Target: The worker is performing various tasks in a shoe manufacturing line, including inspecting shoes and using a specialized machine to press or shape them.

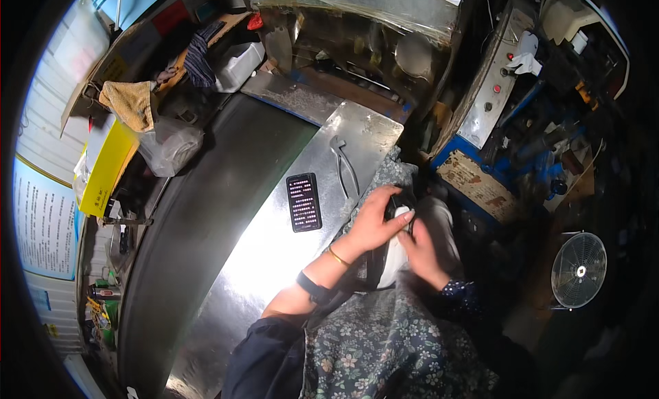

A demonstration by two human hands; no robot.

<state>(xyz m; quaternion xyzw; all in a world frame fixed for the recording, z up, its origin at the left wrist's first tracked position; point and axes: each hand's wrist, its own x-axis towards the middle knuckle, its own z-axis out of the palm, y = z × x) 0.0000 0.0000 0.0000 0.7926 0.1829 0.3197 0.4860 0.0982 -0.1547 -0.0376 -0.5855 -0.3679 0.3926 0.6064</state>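
Observation:
Over my lap, on a dark floral apron (371, 351), lies what looks like a shoe (392, 262), with a long white surface and black sides. My left hand (376, 219) curls over its far end, thumb pressed along the top. From the other side my right hand (424, 251) grips it, thumb close to the left thumb. Both hands cover much of the piece. To the left, on the metal bench (274, 251), rest a black phone (304, 202) with a lit screen of text and, beyond it, metal pincers (344, 167).
A dark conveyor belt (185, 227) curves along the bench's left. Behind it are a white container (240, 66), a plastic bag (170, 145) and a tan cloth (129, 104). A machine panel with red buttons (495, 89) stands far right; a round fan (580, 270) sits at right.

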